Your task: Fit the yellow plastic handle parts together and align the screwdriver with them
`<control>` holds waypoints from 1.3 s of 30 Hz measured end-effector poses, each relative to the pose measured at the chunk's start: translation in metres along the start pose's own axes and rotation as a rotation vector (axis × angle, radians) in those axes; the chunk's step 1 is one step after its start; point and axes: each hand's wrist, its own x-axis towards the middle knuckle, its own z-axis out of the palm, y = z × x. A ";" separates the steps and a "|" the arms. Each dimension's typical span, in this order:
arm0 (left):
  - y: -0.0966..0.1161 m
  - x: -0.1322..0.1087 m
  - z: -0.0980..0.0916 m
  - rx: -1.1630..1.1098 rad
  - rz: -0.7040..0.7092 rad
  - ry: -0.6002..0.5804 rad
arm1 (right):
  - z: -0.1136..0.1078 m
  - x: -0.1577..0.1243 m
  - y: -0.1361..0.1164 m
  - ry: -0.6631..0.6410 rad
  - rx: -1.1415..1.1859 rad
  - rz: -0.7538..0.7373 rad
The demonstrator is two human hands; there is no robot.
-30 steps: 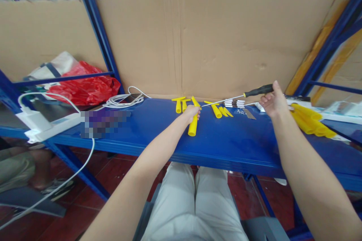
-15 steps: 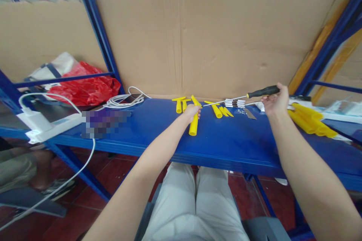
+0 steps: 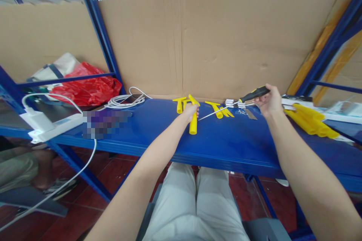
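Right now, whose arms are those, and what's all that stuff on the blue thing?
Those are one person's own arms. A camera on their head looks down, so you see what they see, even their knees. The left hand grips a yellow tube resting on the blue shelf. The right hand holds a screwdriver, its tip pointing toward the tube. More yellow pieces lie behind, a yellow pile at the right, a white cable and red bag at the left. Brown cardboard stands at the back.
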 end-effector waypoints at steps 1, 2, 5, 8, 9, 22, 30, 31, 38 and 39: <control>0.000 0.000 0.000 -0.003 -0.002 -0.001 | 0.003 -0.002 0.000 -0.002 -0.045 0.009; 0.000 0.000 0.000 -0.007 -0.004 -0.002 | 0.004 -0.004 0.001 -0.007 -0.095 0.023; 0.001 0.001 0.000 -0.015 0.013 0.010 | 0.004 -0.004 0.005 -0.071 -0.212 0.108; 0.001 0.001 -0.001 -0.018 0.049 0.039 | -0.004 0.000 0.007 -0.180 -0.355 0.242; 0.001 0.001 -0.002 -0.019 0.057 0.048 | -0.007 0.000 0.007 -0.228 -0.427 0.289; -0.001 0.002 0.000 -0.008 0.071 0.037 | -0.008 -0.014 0.027 -0.693 -1.308 0.393; 0.002 0.000 0.001 0.014 0.067 0.040 | -0.005 -0.013 0.038 -0.730 -1.539 0.254; 0.001 0.000 0.001 0.021 0.074 0.043 | -0.005 -0.013 0.038 -0.732 -1.557 0.238; -0.006 -0.002 0.007 0.180 0.141 0.013 | -0.001 -0.015 0.042 -0.716 -1.685 0.167; -0.007 -0.002 0.008 0.229 0.174 0.001 | -0.001 -0.015 0.041 -0.715 -1.693 0.162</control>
